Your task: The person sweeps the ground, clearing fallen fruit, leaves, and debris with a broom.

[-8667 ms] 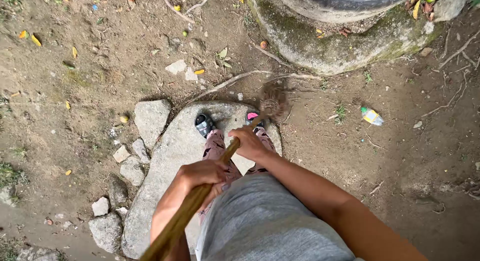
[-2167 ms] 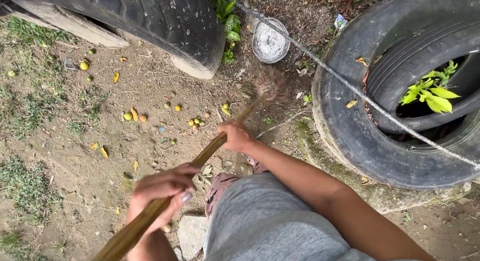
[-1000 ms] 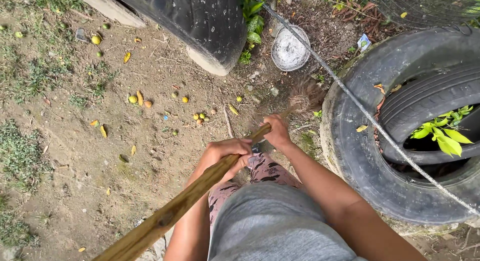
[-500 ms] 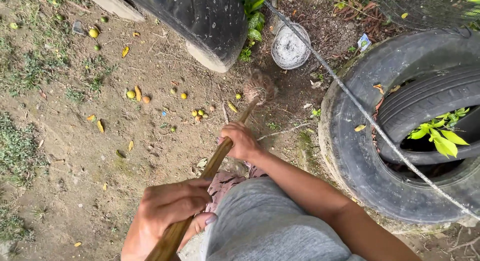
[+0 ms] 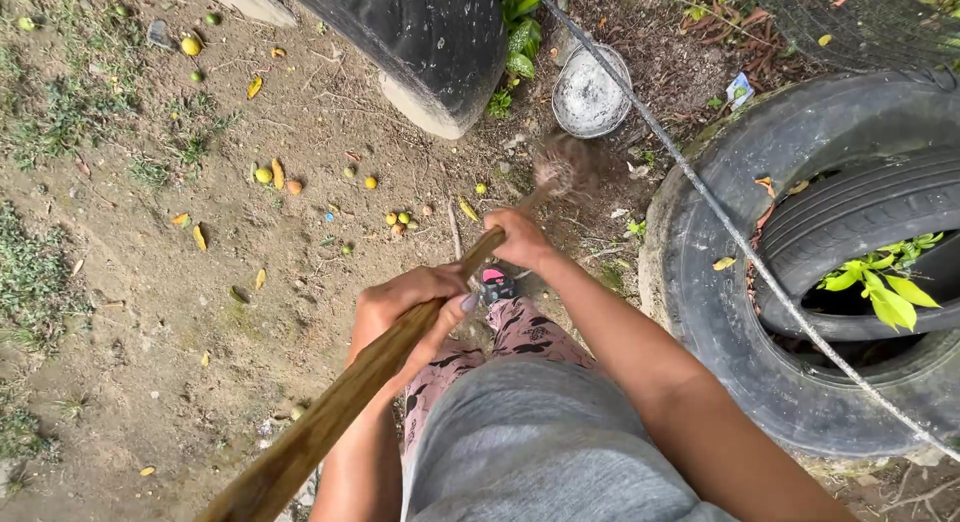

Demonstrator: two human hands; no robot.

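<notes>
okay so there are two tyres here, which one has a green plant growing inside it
The tyre on the right, lying flat with bright green leaves showing in its hole. The other tyre, at the top, shows only its black tread.

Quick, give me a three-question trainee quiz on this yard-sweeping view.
1. True or false: both hands grip the broom handle.
2. Which hand is nearer the brush head: A) left hand B) right hand?
3. Fill in: the green plant grows inside a ____.

Key: 1 true; 2 B; 3 tyre.
</notes>
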